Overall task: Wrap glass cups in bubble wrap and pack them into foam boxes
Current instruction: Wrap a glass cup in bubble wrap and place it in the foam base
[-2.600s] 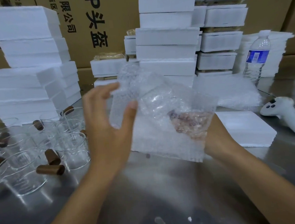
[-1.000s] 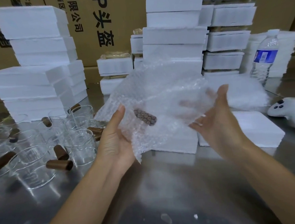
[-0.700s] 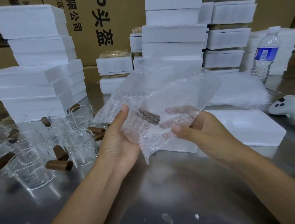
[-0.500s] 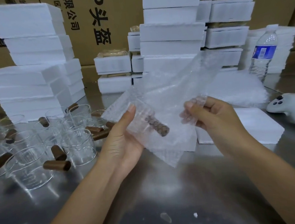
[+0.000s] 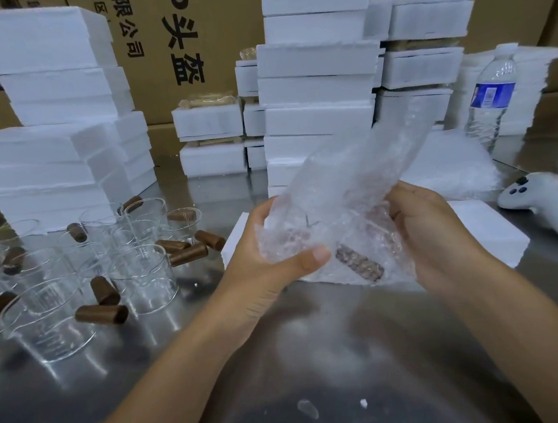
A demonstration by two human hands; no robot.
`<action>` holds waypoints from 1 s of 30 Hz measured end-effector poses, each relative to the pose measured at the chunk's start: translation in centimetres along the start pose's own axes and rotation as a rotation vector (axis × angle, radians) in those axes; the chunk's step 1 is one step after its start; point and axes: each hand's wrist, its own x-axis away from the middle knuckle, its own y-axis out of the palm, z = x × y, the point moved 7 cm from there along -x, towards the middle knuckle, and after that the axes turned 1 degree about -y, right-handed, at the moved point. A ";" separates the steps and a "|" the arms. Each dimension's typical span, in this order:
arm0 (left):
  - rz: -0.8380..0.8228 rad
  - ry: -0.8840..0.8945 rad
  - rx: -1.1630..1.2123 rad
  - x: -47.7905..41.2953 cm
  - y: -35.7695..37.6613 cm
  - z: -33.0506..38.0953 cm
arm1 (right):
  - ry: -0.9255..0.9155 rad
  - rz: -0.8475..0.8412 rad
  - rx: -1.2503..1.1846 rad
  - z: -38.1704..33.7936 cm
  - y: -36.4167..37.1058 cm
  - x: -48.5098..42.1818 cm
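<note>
Head view: both hands meet at centre frame, above the bench (image 5: 317, 359), and grip one bundle between them. The left hand (image 5: 268, 262) holds the left side of the bubble wrap (image 5: 353, 184), thumb laid across the front and fingers curled behind. The right hand (image 5: 441, 234) closes round the right side, its fingers partly visible through the film. A loose flap of the wrap rises toward the upper right of the frame. Inside the bundle, low and between the hands, a brown handle (image 5: 360, 266) shows through the bubbles; the glass body of the wrapped cup is too blurred to outline. Directly behind and below the hands a flat white foam box (image 5: 484, 227) lies on the bench. At left of frame stands a cluster of unwrapped glass cups (image 5: 141, 277) with brown handles, some touching one another. Behind them, upper left, is a stack of foam boxes (image 5: 45, 97); taller foam stacks (image 5: 316, 73) occupy upper centre. A heap of spare wrap (image 5: 452, 169) lies at right centre, with a water bottle (image 5: 492, 98) upright behind it and a white controller (image 5: 547, 204) on the bench at the right edge. Printed cardboard cartons (image 5: 214, 31) fill the background.
</note>
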 end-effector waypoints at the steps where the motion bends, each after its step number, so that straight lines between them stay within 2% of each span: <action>1: -0.010 0.006 -0.042 0.1 0.1 0.0 | 0.018 -0.004 0.018 0.1 0.1 0.1; 6: -0.027 0.048 -0.206 0.6 0.6 0.7 | 0.039 -0.120 0.101 0.4 1.1 0.2; 11: -0.010 0.129 -0.409 1.1 1.0 1.3 | -0.274 -0.168 0.518 -1.8 2.6 1.4; 14: 0.010 0.206 -0.452 1.3 1.5 1.7 | -0.350 -0.196 0.555 -2.1 3.4 2.2; 18: -0.016 0.279 -0.481 1.4 2.0 2.1 | -0.349 -0.229 0.693 -1.6 3.7 2.1; 22: -0.027 0.312 -0.474 1.5 2.3 2.4 | -0.358 -0.390 0.633 -1.5 4.7 2.9; 24: 0.004 0.305 -0.443 1.3 2.0 2.3 | -0.341 -0.361 0.598 -1.2 4.4 2.8; 27: 0.087 0.278 -0.372 1.0 1.1 2.2 | -0.307 -0.215 0.548 -0.9 3.2 2.1; 30: 0.180 0.280 -0.332 1.0 0.1 2.5 | -0.545 -0.107 0.507 -2.8 3.1 2.5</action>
